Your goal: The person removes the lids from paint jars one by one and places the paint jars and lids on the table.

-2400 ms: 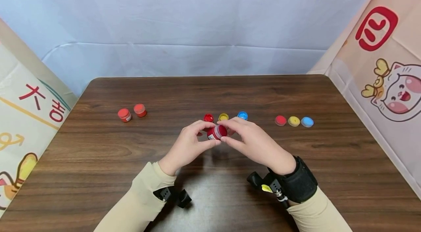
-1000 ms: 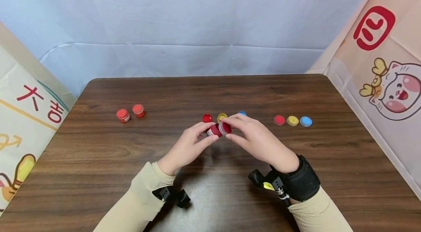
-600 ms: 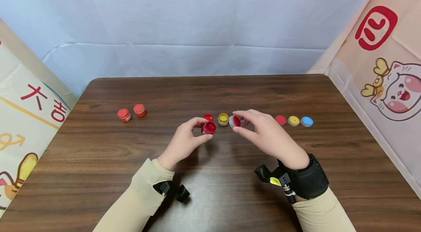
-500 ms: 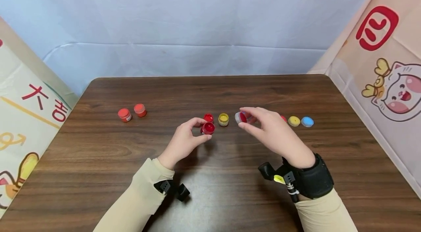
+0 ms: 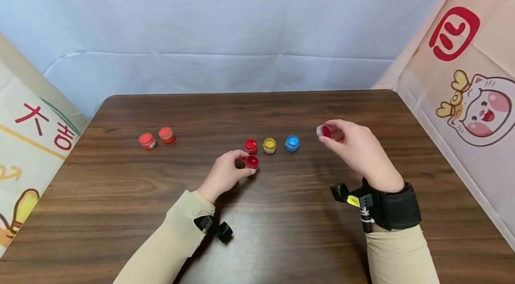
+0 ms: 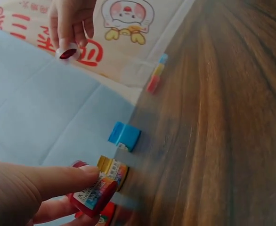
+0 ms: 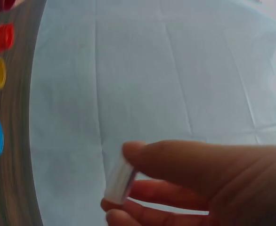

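The right hand point(image 5: 358, 147) has swung away from the left hand point(image 5: 224, 172), taking a lid point(image 5: 323, 131) with it, so the dark red jar point(image 5: 251, 162) is left uncapped. The left fingers are closed around that jar, just in front of an open red jar point(image 5: 251, 146); I cannot tell whether its base touches the counter. The right fingers pinch the lid above the counter.

A pale cloth point(image 5: 221, 15) hangs behind, a printed banner point(image 5: 479, 65) to its right. On the dark wooden counter point(image 5: 120, 194) stand open yellow point(image 5: 269, 146) and blue point(image 5: 292, 143) jars, two capped red jars point(image 5: 147, 141) farther left, and, right, three loose lids point(image 6: 158, 70).
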### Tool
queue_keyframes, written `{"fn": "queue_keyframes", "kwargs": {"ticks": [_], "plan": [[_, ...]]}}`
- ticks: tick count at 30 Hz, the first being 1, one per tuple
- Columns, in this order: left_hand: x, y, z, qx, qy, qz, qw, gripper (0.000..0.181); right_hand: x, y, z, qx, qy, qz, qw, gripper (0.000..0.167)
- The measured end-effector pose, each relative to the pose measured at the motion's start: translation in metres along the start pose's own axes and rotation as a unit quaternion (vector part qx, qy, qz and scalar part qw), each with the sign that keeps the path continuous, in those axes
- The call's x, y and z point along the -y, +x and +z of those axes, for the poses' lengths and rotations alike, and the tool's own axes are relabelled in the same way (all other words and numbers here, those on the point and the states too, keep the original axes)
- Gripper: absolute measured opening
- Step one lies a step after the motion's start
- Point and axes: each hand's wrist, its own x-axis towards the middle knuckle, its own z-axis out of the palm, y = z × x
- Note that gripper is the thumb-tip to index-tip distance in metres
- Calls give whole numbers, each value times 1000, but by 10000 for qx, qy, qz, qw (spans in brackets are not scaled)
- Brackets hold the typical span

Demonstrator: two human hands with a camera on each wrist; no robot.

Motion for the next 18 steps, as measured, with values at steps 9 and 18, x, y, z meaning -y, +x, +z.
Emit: {"fn": "queue_keyframes", "kwargs": {"ticks": [9,18], "plan": [[-3,9,2,195,513,-60,9985,33,-28,4,1,499,-480,530,9962,41],[0,13,3,177,789,-31,9967,31,-64,17,17,1274,-743,1021,9838,36]]}}
